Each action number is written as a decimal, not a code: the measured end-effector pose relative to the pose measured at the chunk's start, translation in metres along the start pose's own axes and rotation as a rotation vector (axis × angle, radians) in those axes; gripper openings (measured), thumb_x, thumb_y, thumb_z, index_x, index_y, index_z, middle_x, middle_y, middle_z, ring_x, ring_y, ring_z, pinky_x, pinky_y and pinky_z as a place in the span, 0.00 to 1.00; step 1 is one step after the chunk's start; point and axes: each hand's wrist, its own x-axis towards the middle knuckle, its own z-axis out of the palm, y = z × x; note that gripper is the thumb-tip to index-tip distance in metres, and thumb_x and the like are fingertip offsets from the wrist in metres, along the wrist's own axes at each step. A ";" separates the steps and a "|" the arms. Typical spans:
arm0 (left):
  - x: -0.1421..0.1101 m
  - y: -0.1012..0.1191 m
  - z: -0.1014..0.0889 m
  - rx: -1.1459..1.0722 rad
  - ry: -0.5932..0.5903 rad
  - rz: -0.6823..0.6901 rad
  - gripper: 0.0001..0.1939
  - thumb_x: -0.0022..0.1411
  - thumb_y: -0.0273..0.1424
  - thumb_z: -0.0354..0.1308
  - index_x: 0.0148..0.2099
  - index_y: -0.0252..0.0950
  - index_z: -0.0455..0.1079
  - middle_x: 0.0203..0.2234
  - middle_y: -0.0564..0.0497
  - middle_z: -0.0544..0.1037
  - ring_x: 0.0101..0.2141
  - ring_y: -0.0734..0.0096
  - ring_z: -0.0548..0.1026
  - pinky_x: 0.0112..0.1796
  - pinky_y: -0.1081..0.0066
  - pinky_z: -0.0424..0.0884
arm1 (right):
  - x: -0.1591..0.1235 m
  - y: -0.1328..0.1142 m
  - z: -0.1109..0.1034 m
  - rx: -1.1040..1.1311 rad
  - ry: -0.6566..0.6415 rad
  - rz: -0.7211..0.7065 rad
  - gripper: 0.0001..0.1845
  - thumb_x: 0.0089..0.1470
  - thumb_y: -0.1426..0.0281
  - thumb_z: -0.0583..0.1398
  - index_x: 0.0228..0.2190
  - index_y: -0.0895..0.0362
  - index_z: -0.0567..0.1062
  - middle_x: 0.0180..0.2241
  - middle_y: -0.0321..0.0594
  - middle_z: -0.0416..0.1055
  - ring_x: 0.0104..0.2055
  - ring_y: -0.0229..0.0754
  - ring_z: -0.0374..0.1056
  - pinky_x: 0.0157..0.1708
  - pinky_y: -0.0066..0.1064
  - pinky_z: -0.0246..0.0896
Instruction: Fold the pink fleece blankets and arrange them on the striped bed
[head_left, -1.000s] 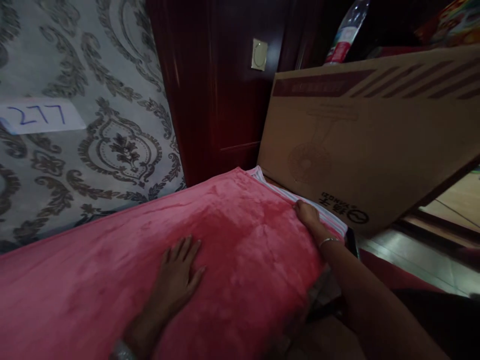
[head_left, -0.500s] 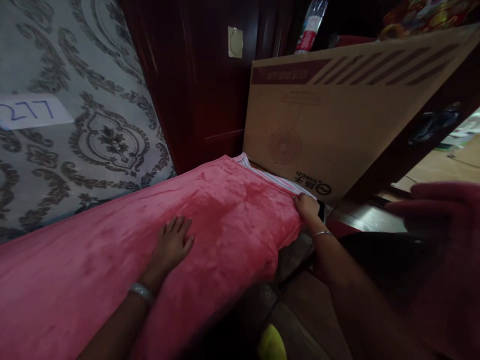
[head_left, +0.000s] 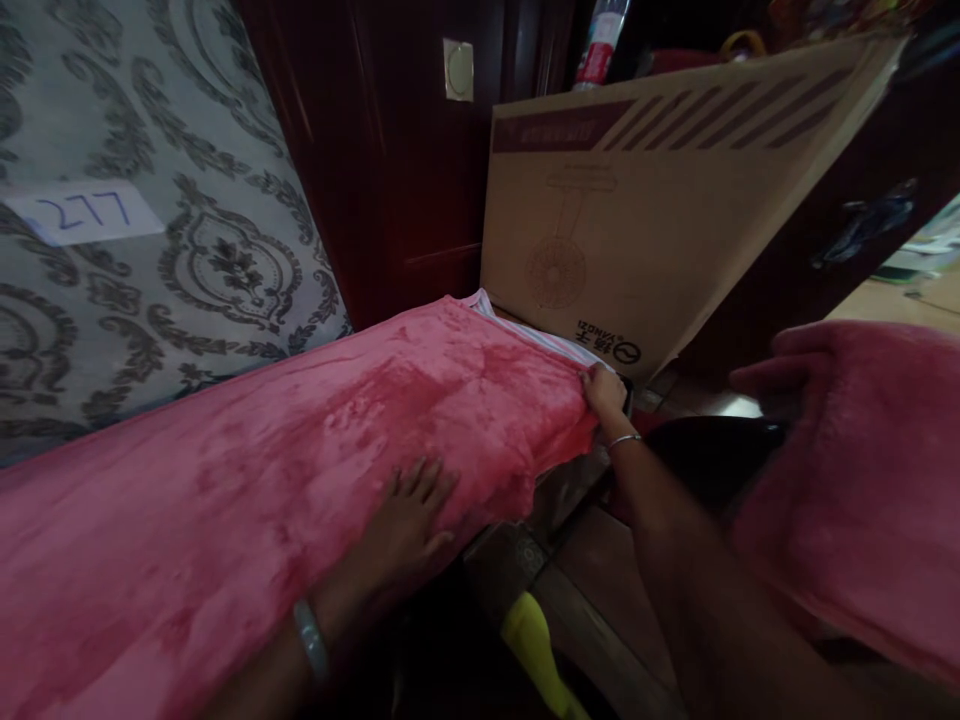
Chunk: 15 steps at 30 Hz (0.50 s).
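A pink plush blanket point(head_left: 285, 450) lies spread along the patterned wall, with a striped pale cloth point(head_left: 555, 343) showing under its far edge. My left hand point(head_left: 409, 515) rests on top of the blanket near its front side, fingers spread, palm down. At the far right corner my right hand point(head_left: 604, 388) has its fingers closed round the blanket's edge; the fingertips are partly tucked against the cloth. Both wrists wear bangles.
A large cardboard box point(head_left: 660, 220) stands behind the far end, against a dark red wooden door point(head_left: 390, 150). A bottle point(head_left: 602, 45) stands behind the box. More folded pink plush cloth point(head_left: 885, 480) is at right. Something yellow point(head_left: 536, 640) is low in front.
My left hand has slid right and toward the blanket's front edge. My right hand keeps its grip at the corner. The view has shifted slightly, showing more pink cloth at right.
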 end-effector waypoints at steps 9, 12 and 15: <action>-0.012 0.008 0.015 0.031 0.049 -0.027 0.41 0.60 0.24 0.53 0.73 0.49 0.50 0.72 0.48 0.51 0.71 0.49 0.47 0.67 0.43 0.46 | 0.012 0.004 0.007 0.030 0.050 0.006 0.20 0.67 0.65 0.53 0.50 0.64 0.76 0.46 0.60 0.75 0.48 0.53 0.72 0.44 0.37 0.64; -0.012 0.008 0.015 0.022 0.053 -0.023 0.39 0.63 0.26 0.53 0.73 0.50 0.50 0.73 0.48 0.50 0.71 0.49 0.48 0.67 0.43 0.47 | 0.007 -0.003 0.006 0.028 0.100 0.011 0.20 0.66 0.70 0.51 0.51 0.66 0.76 0.50 0.65 0.72 0.54 0.58 0.67 0.49 0.44 0.62; -0.013 0.009 0.015 0.001 0.055 -0.018 0.36 0.65 0.29 0.53 0.73 0.52 0.51 0.72 0.47 0.51 0.71 0.48 0.48 0.66 0.42 0.47 | -0.009 -0.025 0.003 0.035 0.166 -0.125 0.23 0.65 0.71 0.50 0.56 0.62 0.73 0.58 0.60 0.67 0.61 0.58 0.60 0.55 0.47 0.58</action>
